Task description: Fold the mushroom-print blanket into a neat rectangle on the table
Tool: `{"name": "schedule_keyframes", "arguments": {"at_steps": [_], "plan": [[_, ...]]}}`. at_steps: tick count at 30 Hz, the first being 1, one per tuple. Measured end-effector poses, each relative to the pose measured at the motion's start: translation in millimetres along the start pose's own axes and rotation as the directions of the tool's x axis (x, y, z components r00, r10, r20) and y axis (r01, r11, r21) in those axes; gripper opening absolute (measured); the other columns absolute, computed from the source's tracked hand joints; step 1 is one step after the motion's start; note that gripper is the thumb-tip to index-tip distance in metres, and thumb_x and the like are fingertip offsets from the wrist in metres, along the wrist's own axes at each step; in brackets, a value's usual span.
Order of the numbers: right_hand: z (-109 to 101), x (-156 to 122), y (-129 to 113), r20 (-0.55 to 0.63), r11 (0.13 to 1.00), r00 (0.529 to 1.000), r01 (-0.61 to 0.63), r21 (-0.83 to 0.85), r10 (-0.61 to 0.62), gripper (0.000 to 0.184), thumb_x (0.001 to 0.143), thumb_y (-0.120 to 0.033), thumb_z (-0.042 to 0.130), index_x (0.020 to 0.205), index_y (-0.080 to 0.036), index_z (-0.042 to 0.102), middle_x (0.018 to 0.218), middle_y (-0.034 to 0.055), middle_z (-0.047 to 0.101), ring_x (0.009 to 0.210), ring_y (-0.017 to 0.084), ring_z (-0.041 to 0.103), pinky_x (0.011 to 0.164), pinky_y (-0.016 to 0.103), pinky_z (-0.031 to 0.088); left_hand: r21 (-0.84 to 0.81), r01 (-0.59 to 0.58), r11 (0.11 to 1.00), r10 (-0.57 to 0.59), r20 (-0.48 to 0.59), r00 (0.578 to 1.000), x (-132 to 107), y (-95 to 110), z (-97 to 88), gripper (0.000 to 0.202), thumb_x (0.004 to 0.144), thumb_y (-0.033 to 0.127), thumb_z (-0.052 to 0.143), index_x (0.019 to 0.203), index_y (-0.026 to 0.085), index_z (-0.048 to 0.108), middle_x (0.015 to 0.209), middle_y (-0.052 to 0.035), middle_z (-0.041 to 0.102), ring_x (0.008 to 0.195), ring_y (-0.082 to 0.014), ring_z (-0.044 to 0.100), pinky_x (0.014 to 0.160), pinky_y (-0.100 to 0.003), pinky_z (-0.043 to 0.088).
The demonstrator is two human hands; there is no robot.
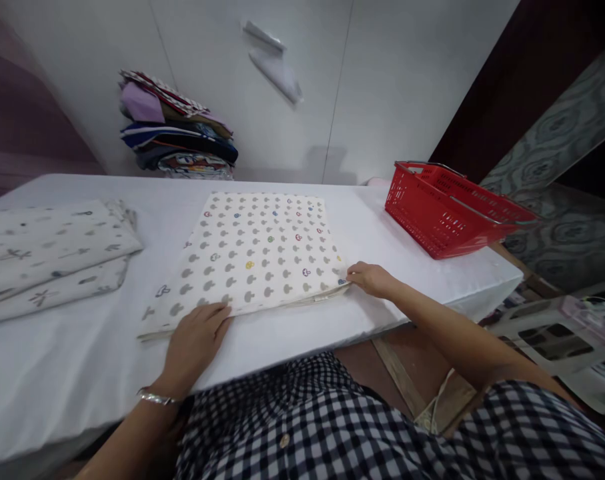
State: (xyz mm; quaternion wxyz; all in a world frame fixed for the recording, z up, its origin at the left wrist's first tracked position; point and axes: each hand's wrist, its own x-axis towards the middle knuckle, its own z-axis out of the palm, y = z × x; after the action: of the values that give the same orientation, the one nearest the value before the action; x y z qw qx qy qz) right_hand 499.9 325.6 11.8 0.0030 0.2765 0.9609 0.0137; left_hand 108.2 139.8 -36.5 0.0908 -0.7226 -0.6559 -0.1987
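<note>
Near edge of the counter: a printed cloth point(262, 253) lies folded into a flat rectangle of several layers. It sits about midway between the counter's left and right ends, and its long side reaches toward the far edge.
Counter: a white sheet covers the counter point(82, 373).
Left hand: the left hand point(195, 340) lies flat and released. Its fingers are spread on the cloth's near left corner, pressing down and grasping nothing. A bracelet point(155, 398) sits on the wrist.
Right hand: the right hand point(369, 278) rests at the cloth's near right corner with its fingers curled onto the edge. Whether it pinches the layers or only presses them cannot be told.
Step in hand: by the look of it, the person is squaring and flattening the fold, with one hand at each near corner where the layers show slightly uneven.
What the next move calls for: in judgement, the near edges need to be level with each other, and both corners should be held at once so the layers do not slide apart.
Left end of the counter: two pale folded cloths point(47, 257) lie stacked, well apart from the printed one.
Far edge: a pile of coloured clothes point(179, 137) leans at the wall.
Right end: a red basket point(447, 210) stands near the far right corner, with no cloth showing in it.
</note>
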Motion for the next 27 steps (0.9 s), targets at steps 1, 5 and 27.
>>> {"name": "schedule_keyframes", "arguments": {"at_steps": [1, 5, 27], "plan": [[0, -1, -1, 0.0, 1.0, 1.0, 0.018, -0.012, -0.018, 0.029, 0.088, -0.016, 0.041, 0.1, -0.022, 0.066, 0.112, 0.0074, 0.061, 0.101, 0.02, 0.053, 0.076, 0.031, 0.044, 0.006, -0.001, 1.0, 0.001, 0.003, 1.0, 0, 0, -0.2, 0.044, 0.09, 0.041, 0.031, 0.096, 0.018, 0.068, 0.103, -0.0112, 0.066, 0.097, -0.0278, 0.057, 0.087, -0.045, 0.045], [0, -2, -3, -0.021, 0.996, 0.996, 0.088, -0.014, -0.088, 0.025, 0.086, -0.016, 0.044, 0.098, -0.02, 0.066, 0.111, 0.0091, 0.06, 0.1, 0.02, 0.052, 0.078, 0.032, 0.044, 0.032, -0.004, 0.999, 0.004, 0.007, 1.0, 0, -1, 0.8, 0.045, 0.09, 0.041, 0.031, 0.097, 0.017, 0.067, 0.104, -0.0112, 0.065, 0.098, -0.0278, 0.057, 0.087, -0.044, 0.045], [-3, 15, 3, -0.123, 0.978, 0.987, -0.083, 0.192, 0.108, 0.029, 0.092, -0.025, 0.038, 0.11, -0.025, 0.061, 0.12, 0.0041, 0.06, 0.106, 0.019, 0.057, 0.086, 0.033, 0.047, 0.041, 0.003, 0.999, -0.003, 0.007, 1.0, 0, 1, -0.8, 0.044, 0.09, 0.043, 0.03, 0.098, 0.019, 0.067, 0.104, -0.0101, 0.066, 0.099, -0.0265, 0.057, 0.087, -0.043, 0.045]]}}
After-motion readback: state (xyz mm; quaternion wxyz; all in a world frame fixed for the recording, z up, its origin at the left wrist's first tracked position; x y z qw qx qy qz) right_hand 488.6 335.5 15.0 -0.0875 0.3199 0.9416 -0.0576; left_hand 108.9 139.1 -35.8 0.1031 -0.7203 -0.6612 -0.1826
